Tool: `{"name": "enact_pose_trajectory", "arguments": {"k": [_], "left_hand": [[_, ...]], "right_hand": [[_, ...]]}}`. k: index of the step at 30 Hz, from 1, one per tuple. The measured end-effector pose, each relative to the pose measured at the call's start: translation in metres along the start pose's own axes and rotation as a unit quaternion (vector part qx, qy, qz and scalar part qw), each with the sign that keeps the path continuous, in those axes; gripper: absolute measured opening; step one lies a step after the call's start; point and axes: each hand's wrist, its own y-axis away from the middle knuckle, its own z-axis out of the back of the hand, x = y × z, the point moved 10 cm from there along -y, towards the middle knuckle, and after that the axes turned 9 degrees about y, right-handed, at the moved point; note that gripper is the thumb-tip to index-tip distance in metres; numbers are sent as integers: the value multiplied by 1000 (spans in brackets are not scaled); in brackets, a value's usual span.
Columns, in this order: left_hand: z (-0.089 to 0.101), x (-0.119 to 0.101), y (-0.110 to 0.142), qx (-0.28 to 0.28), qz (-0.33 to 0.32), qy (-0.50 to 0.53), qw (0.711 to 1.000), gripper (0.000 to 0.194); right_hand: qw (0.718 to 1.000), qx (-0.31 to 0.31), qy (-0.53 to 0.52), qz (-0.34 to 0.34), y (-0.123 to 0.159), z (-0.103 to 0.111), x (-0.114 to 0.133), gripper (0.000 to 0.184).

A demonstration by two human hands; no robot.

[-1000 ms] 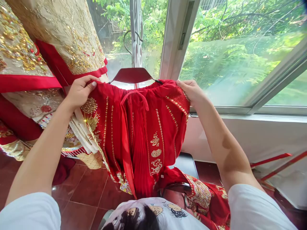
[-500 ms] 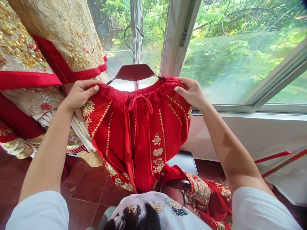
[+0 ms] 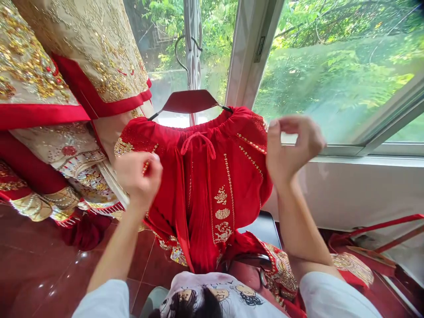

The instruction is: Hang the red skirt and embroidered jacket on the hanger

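Note:
A red pleated skirt (image 3: 202, 176) with gold beadwork and a tied drawstring hangs on a hanger with a dark red bar (image 3: 190, 101). My left hand (image 3: 137, 174), smeared by motion, is loosely curled in front of the skirt's left side, and nothing shows in it. To the right, my right hand (image 3: 294, 145) is raised by the skirt's edge, with its thumb and fingers curled into a ring. Window light shows through that ring, and I see nothing held there. Whether either hand touches the cloth is unclear.
Cream and gold beaded garments (image 3: 96, 53) with red borders hang at the left. Behind the hanger stands a pale metal post (image 3: 194, 53) before the window (image 3: 331, 79). Below are a dark chair (image 3: 265, 225) and red embroidered cloth (image 3: 278, 269).
Both hands have let go of the skirt's waistband. The left hand moved down and inward, the right outward to the right. The skirt stays on its hanger.

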Motion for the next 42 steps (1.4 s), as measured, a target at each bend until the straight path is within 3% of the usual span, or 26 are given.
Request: {"name": "enact_pose_trajectory", "arguments": {"k": [1, 3, 5, 7, 9, 16, 19, 23, 27, 31, 35, 40, 42], "left_hand": [[-16, -21, 13, 64, 24, 30, 997, 19], [-60, -45, 45, 206, 128, 83, 966, 17], [-99, -57, 71, 305, 207, 97, 925, 13], [-126, -53, 86, 356, 260, 70, 895, 22], [-140, -39, 91, 371, 299, 34, 878, 28], [-151, 1, 90, 371, 350, -68, 857, 35], [-160, -1, 89, 400, 349, -71, 844, 35], [-164, -11, 87, 413, 327, -31, 849, 30], [-154, -15, 95, 387, 316, 23, 866, 20], [-139, -19, 99, 311, 286, 131, 897, 16], [-136, -15, 102, 283, 293, 152, 901, 17], [-149, -17, 104, 352, 310, 95, 878, 12], [-150, -20, 104, 372, 308, 69, 873, 16]], "right_hand": [[1000, 7, -20, 20, 16, 2, 21, 18], [986, 144, -71, 49, 52, -28, 58, 20], [961, 267, -65, 17, 85, -65, 72, 21], [942, 334, -9, -36, 104, -94, 67, 26], [926, 367, 58, -72, 109, -112, 57, 33], [903, 397, 143, -87, 109, -141, 52, 31], [900, 404, 137, -94, 116, -150, 52, 31], [902, 394, 126, -124, 120, -147, 47, 31], [909, 386, 61, -148, 121, -137, 45, 28], [900, 363, -86, -227, 122, -128, 37, 15], [825, 380, -265, -323, 133, -133, 36, 16], [672, 389, -417, -473, 157, -142, 47, 16], [648, 365, -436, -507, 159, -142, 48, 16]]}}
